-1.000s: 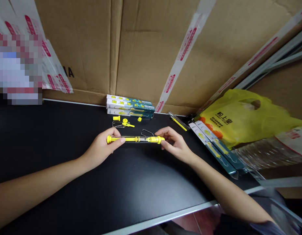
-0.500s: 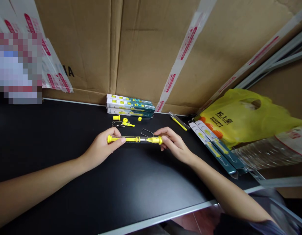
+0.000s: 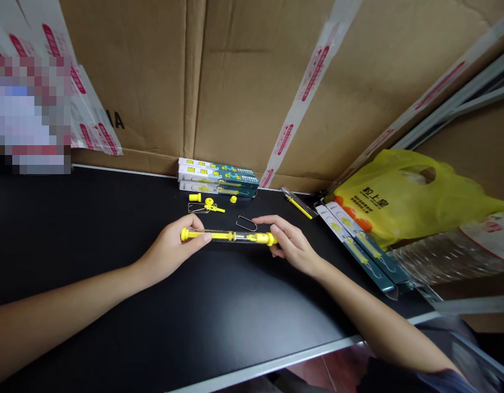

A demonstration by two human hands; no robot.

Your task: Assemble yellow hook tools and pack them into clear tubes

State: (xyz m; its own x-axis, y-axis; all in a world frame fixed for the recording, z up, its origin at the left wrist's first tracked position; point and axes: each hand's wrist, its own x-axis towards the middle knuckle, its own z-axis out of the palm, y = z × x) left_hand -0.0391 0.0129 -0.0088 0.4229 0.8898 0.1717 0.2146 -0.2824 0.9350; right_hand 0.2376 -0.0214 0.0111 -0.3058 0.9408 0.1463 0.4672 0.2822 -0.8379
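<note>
A clear tubular spring scale (image 3: 219,236) with yellow inner parts lies level between my two hands, above the black table. My left hand (image 3: 176,240) is closed around its left end, thumb along the tube. At the yellow right end cap, my right hand (image 3: 291,240) grips with the thumb and curled fingers. Its index finger stretches out beside a bent metal hook (image 3: 246,223) on the table; whether they touch I cannot tell. Beyond the tube lie a yellow cap (image 3: 195,197), a small yellow plug (image 3: 233,199) and a yellow hook piece (image 3: 214,208) beside metal wire.
Printed boxes (image 3: 217,180) are stacked against the cardboard wall (image 3: 247,87). Another clear tube with a yellow rod (image 3: 299,204) lies at the back right. Two more boxes (image 3: 354,245) rest beside a yellow plastic bag (image 3: 399,191). The table's pale front edge (image 3: 276,363) runs nearest me.
My right hand has moved slightly right at the end cap, and its index finger has straightened out. The spring scale has shifted slightly right and down.
</note>
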